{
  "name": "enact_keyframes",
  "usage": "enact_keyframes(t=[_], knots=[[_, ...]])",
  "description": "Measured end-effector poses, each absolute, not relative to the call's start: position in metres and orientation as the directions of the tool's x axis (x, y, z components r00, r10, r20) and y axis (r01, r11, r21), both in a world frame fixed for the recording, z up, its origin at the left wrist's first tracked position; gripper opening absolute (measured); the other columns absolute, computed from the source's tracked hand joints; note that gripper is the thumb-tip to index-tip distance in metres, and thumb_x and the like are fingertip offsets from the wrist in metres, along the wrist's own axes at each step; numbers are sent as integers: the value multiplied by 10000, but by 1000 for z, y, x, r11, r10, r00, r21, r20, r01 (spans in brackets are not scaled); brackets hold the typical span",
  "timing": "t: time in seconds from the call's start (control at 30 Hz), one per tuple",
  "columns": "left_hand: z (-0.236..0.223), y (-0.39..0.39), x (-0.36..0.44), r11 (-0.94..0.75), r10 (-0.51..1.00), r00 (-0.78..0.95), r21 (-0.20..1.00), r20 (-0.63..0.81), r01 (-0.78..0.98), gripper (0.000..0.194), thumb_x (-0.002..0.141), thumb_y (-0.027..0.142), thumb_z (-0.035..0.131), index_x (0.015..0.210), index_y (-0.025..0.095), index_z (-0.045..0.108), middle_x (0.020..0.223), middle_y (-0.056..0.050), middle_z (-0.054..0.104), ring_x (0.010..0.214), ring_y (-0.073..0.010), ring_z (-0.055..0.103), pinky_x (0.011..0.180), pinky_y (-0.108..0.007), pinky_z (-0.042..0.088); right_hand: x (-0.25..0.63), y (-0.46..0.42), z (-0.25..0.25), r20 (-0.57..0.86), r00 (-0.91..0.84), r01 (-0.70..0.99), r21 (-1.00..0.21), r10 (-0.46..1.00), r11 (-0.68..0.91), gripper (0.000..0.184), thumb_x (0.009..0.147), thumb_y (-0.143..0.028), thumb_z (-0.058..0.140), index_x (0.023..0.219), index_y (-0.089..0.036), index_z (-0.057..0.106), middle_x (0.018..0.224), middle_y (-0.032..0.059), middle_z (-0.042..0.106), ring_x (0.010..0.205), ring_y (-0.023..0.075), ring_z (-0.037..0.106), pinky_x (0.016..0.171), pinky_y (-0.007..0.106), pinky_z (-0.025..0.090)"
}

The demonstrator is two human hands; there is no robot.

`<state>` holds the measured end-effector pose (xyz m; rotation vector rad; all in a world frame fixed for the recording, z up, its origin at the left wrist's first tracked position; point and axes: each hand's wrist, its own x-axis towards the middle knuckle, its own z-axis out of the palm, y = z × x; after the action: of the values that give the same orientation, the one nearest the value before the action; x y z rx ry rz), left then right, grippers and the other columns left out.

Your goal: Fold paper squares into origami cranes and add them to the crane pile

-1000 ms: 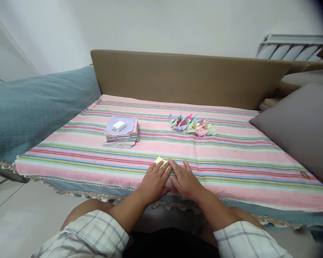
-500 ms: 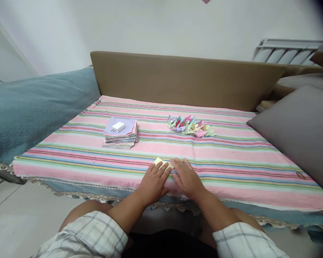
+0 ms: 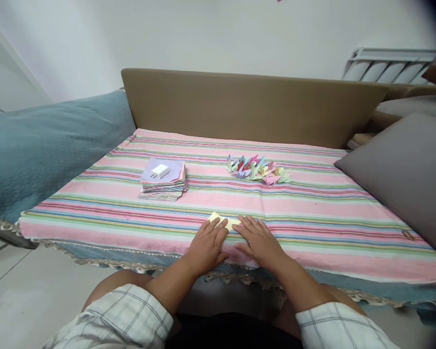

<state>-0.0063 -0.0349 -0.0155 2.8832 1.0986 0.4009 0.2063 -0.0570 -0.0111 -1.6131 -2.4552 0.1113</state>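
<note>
A pale yellow piece of folded paper (image 3: 229, 224) lies flat on the striped cloth near the front edge, partly covered by my hands. My left hand (image 3: 208, 245) rests on its left part, fingers stretched out and pressing down. On its right end lies my right hand (image 3: 258, 242), fingers spread and flat. Beyond my hands, several small folded paper cranes (image 3: 257, 169) in mixed colours sit grouped together. To the left stands a stack of coloured paper sheets (image 3: 163, 188) with a white plug charger (image 3: 160, 170) on top.
The striped cloth (image 3: 105, 203) covers the seat, with a brown backrest (image 3: 240, 104) behind it. A blue covered armrest (image 3: 58, 145) borders the left side. A grey cushion (image 3: 407, 174) leans at the right, near a small brownish object (image 3: 408, 235). A white radiator (image 3: 392, 68) is on the wall.
My right hand has lifted and slid rightward along the paper, moving apart from my left hand and uncovering more of the yellow paper. My left hand has stayed in place.
</note>
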Motion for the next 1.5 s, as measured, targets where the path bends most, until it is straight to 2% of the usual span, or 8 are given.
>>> enact_keyframes(t=[0.13,0.27,0.43,0.7,0.87,1.17,1.4,1.5], knots=[[-14,-34,-6,-751,658,718,123,227,649,594,711,367,664,1228,185,436,1450,-91,336,1333,-300,269,1081,-482,209,216,-54,-10,177,-275,938,-167,945,305,474,858,-530,449,1247,-267,516,1426,94,371,1308,328,311,1012,535,306],[-15,-35,-5,-750,659,715,132,235,648,592,710,354,662,1230,188,433,1447,-95,338,1334,-302,265,1082,-486,204,214,-52,-8,347,-209,937,-196,914,289,447,891,-489,401,1143,-160,570,1385,149,416,1288,296,351,1042,531,269],[-15,-36,-5,-739,672,704,152,229,656,626,716,327,641,1275,179,401,1429,-98,367,1341,-291,256,1091,-480,192,187,-50,-14,378,-504,776,-197,776,600,587,912,-467,357,1383,-123,290,1428,124,357,1346,231,260,1093,477,232],[0,-31,-8,-721,691,691,266,213,639,509,665,401,662,1119,213,529,1444,-99,333,1305,-288,309,1053,-446,278,171,-44,-26,357,-422,812,-261,833,523,665,938,-352,318,1441,-114,-47,1418,126,372,1315,191,331,1090,475,241],[3,-30,-11,-657,753,639,220,157,721,630,637,444,672,1212,269,484,1453,-40,333,1309,-368,257,997,-553,287,170,-45,-25,325,-443,822,-224,835,523,645,927,-318,339,1446,-122,9,1425,123,361,1312,213,336,1086,498,227],[-1,-32,-43,-684,727,671,73,146,726,790,703,548,608,1376,246,325,1453,-54,335,1374,-337,106,1072,-582,60,168,-44,-24,331,-402,824,-276,854,495,557,934,-274,309,1436,-116,127,1358,115,461,1281,194,386,1078,462,251],[5,-43,-59,-602,793,593,32,141,798,782,714,552,600,1378,237,333,1426,-68,382,1353,-331,206,1072,-587,100,166,-44,-25,330,-378,843,-264,865,469,540,934,-267,315,1423,-99,160,1352,113,470,1271,189,396,1074,459,256],[12,-47,-57,-522,834,504,25,226,852,720,771,559,529,1372,210,343,1422,-92,383,1350,-323,223,1077,-596,52,165,-44,-27,339,-380,845,-252,861,472,541,930,-269,326,1422,-104,172,1356,111,466,1270,192,397,1071,452,260]])
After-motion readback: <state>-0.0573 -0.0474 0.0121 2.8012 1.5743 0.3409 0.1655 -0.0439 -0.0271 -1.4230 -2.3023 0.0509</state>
